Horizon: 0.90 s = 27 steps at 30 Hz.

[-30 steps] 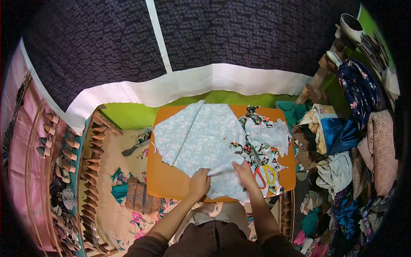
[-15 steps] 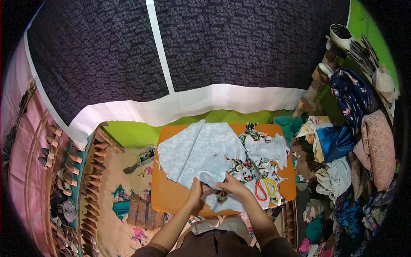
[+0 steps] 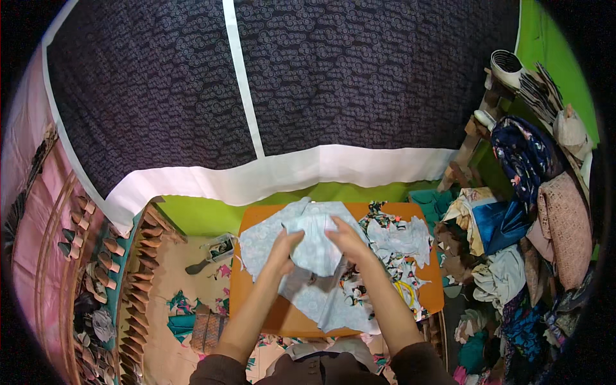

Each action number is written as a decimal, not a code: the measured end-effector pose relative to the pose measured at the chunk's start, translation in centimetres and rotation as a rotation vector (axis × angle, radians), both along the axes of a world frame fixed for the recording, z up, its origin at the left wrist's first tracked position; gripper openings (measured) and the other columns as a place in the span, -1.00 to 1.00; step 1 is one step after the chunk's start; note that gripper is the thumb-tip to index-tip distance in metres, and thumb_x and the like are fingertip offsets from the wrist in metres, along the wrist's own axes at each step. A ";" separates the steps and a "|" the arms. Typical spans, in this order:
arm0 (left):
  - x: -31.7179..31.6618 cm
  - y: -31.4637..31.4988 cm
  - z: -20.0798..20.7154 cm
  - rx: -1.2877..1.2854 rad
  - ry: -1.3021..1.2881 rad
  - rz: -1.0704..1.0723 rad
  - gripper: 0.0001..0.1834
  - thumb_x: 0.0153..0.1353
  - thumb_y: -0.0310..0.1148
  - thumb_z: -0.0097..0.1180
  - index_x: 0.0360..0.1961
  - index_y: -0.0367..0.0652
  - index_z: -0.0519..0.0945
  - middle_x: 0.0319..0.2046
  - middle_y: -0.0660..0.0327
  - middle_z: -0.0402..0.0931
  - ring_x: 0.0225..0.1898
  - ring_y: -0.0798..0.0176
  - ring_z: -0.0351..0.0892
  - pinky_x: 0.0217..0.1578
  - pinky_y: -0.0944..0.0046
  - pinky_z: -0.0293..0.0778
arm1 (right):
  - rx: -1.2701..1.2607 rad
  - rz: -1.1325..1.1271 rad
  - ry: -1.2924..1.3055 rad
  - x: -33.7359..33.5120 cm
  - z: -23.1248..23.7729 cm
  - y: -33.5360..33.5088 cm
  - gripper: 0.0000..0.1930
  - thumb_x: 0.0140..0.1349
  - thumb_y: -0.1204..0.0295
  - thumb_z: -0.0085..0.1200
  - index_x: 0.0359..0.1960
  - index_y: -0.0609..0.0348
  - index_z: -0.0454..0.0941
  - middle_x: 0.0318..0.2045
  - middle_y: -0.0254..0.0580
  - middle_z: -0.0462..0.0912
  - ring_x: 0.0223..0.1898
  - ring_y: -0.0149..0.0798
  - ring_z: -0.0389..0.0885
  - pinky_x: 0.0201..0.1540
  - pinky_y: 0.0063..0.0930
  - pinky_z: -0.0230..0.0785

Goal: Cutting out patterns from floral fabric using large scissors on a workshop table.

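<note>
- The pale blue patterned fabric [image 3: 312, 247] is held above the middle of the orange table [image 3: 269, 314]; its lower part still lies on the tabletop, reaching toward the near edge.
- The left hand [image 3: 284, 247] is closed on the fabric's left fold, fingers curled into the cloth.
- The right hand [image 3: 343, 234] is closed on the fabric's upper right fold, just beside the left hand; the two are near but not touching.
- The floral cloth scraps [image 3: 401, 247] lie on the right half of the table, touching the blue fabric's right edge.
- The yellow-handled scissors [image 3: 405, 292] rest on the scraps near the right table edge, partly hidden behind the right forearm.
- Bare orange surface is seen along the left and near-left edges of the table; the right half is covered.
- The dark patterned curtain [image 3: 160, 96] with a white lower band hangs behind the far table edge.
- A heap of mixed clothing [image 3: 513, 256] is stacked just beside the right table edge, leaving little room there.
- The patterned floor mat [image 3: 192, 301] lies to the left of the table, with small items on it.
</note>
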<state>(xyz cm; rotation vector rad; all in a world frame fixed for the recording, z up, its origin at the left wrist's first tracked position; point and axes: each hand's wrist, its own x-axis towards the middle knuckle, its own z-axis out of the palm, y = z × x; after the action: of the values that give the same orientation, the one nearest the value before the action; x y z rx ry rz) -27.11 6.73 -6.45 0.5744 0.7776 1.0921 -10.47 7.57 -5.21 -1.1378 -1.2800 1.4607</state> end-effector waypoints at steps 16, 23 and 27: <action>0.0 -6.6 -10.1 -0.718 -0.065 0.041 -0.58 0.00 -0.47 -0.13 -0.06 -0.33 0.20 -0.14 0.01 0.32 -0.14 0.07 0.37 -0.06 0.07 0.28 | -0.573 0.005 0.262 0.4 -9.6 -6.2 -0.55 0.02 0.59 -0.23 0.03 0.30 0.12 -0.12 -0.08 0.35 -0.13 -0.22 0.38 -0.10 -0.39 0.27; 0.8 -13.1 -14.2 -0.639 0.021 -0.008 -0.64 0.02 -0.44 -0.08 -0.13 -0.31 0.23 -0.21 0.07 0.33 -0.21 0.12 0.42 -0.40 0.30 0.50 | -0.718 -0.013 0.301 0.8 -14.4 -10.2 -0.58 0.05 0.55 -0.20 0.00 0.34 0.12 -0.13 -0.10 0.35 -0.12 -0.24 0.38 -0.09 -0.40 0.27; 1.6 -15.0 -12.6 -0.681 0.293 0.025 -0.69 0.01 -0.41 -0.05 -0.20 -0.31 0.27 -0.27 0.07 0.33 -0.29 0.16 0.44 -0.49 0.35 0.50 | -0.750 0.056 0.466 1.0 -13.4 -11.9 -0.64 0.07 0.54 -0.21 -0.05 0.31 0.17 -0.13 -0.11 0.36 -0.14 -0.22 0.40 -0.07 -0.39 0.26</action>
<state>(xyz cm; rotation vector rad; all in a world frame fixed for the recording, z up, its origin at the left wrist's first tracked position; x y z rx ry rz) -25.49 -8.25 -19.04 0.1397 1.3396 0.7022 -9.48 -4.35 -18.57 -1.1089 -0.4372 2.1775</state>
